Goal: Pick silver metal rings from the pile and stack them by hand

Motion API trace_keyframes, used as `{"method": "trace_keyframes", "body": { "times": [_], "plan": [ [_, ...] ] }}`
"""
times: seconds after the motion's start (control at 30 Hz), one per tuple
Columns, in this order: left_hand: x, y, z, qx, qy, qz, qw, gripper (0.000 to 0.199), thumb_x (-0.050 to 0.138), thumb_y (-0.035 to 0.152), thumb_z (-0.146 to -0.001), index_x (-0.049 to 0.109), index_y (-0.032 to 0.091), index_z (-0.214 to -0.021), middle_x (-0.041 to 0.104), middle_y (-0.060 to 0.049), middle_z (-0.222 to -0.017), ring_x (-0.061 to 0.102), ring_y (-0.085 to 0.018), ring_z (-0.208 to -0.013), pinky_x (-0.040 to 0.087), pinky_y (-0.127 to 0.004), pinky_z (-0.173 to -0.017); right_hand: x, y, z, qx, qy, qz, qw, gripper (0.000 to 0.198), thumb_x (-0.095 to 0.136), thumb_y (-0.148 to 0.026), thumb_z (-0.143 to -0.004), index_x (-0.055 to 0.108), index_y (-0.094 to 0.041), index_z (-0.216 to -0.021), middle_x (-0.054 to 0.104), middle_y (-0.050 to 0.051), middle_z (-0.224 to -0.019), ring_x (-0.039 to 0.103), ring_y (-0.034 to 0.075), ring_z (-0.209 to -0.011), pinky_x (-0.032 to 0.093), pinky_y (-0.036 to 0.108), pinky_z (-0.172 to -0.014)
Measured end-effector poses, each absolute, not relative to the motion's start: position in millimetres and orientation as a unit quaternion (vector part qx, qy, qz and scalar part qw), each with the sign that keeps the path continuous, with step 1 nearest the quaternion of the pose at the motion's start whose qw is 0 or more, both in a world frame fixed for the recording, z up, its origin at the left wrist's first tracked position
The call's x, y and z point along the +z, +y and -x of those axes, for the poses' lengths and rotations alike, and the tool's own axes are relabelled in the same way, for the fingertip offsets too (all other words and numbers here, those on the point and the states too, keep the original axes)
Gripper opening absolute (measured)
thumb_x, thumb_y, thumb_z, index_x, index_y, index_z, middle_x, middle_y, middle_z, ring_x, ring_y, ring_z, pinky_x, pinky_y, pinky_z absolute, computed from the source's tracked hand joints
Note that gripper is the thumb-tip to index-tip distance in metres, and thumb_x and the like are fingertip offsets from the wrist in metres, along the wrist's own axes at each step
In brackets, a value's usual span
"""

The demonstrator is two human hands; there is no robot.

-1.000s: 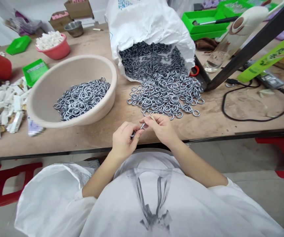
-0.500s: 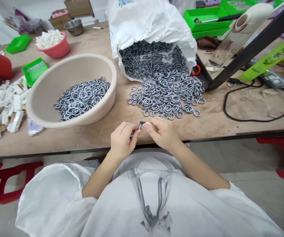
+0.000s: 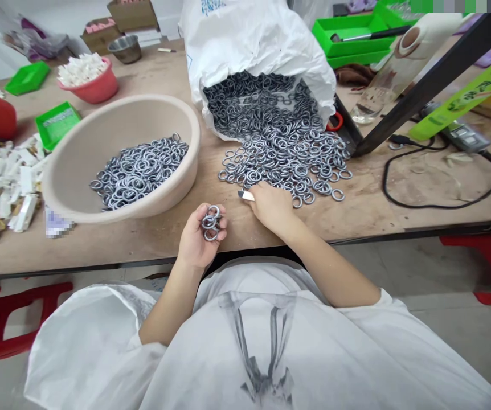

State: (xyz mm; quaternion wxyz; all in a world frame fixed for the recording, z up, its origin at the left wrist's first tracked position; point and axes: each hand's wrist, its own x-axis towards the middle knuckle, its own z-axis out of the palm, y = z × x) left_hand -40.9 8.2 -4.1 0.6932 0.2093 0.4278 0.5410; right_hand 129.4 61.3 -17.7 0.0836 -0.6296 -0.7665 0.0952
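Note:
My left hand [image 3: 198,238], palm up with curled fingers, cradles several grey metal rings [image 3: 211,222] above the table's front edge. Over the near edge of the loose ring pile [image 3: 297,154], my right hand [image 3: 270,206] is closed on a small white-handled blade [image 3: 246,196] that points left. Its fingertips are partly hidden, so I cannot tell whether they touch a ring too. Left of my hands stands a beige basin [image 3: 72,165] with a heap of grey rings [image 3: 140,171] inside. The pile spills from a white sack [image 3: 254,40] lying on its side.
White plastic pieces [image 3: 4,188] lie at the left, by a green tray [image 3: 57,122] and a pink bowl [image 3: 95,85]. A dark metal bar [image 3: 425,85] slants up on the right, near a clear bottle [image 3: 382,85] and a black cable [image 3: 437,206]. Red stools flank me below.
My hands have parted. The left has turned palm up, showing the rings in it, while the right has moved forward to the pile with the blade.

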Motion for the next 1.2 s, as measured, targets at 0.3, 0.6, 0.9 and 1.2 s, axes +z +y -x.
{"method": "trace_keyframes", "body": {
  "times": [0.3,0.6,0.9,1.2],
  "plan": [
    [-9.1,10.9,39.7,0.493,0.408,-0.118,0.76,0.023,0.07,0.02,-0.065,0.051,0.019,-0.079,0.063,0.002,-0.077,0.06,-0.009,-0.053,0.043,-0.015,-0.039,-18.0,41.1,-134.7,0.457,-0.663,0.42,0.419,0.022,0.056,-0.038,-0.092,0.064,-0.018,-0.088,0.064,0.001,-0.079,0.056,0.016,-0.074,0.041,0.028,-0.07],
    [-10.1,0.9,28.2,0.331,0.348,-0.176,0.859,0.041,0.076,0.051,-0.076,0.057,0.014,-0.079,0.053,0.003,-0.067,0.036,0.0,-0.037,0.022,-0.011,-0.029,-15.3,36.4,-143.9,0.339,-0.756,0.346,0.44,0.033,0.052,-0.05,-0.095,0.065,-0.022,-0.084,0.061,0.003,-0.079,0.053,0.019,-0.079,0.042,0.033,-0.077],
    [-7.1,-7.4,17.5,0.447,0.407,-0.303,0.736,0.045,0.082,0.048,-0.068,0.053,0.014,-0.069,0.052,0.004,-0.061,0.039,-0.001,-0.035,0.024,-0.015,-0.032,-19.0,29.5,-135.6,0.404,-0.69,0.394,0.453,0.038,0.059,-0.058,-0.089,0.065,-0.02,-0.088,0.063,0.001,-0.079,0.054,0.016,-0.073,0.042,0.03,-0.072],
    [-9.8,-5.8,17.9,0.485,0.423,-0.279,0.713,0.043,0.08,0.048,-0.07,0.052,0.017,-0.072,0.046,0.008,-0.05,0.036,-0.003,-0.033,0.025,-0.015,-0.032,-11.9,6.6,-138.4,0.229,-0.798,0.4,0.389,0.038,0.052,-0.049,-0.095,0.057,-0.021,-0.071,0.055,0.001,-0.067,0.049,0.015,-0.066,0.034,0.029,-0.064]
  ]
}}
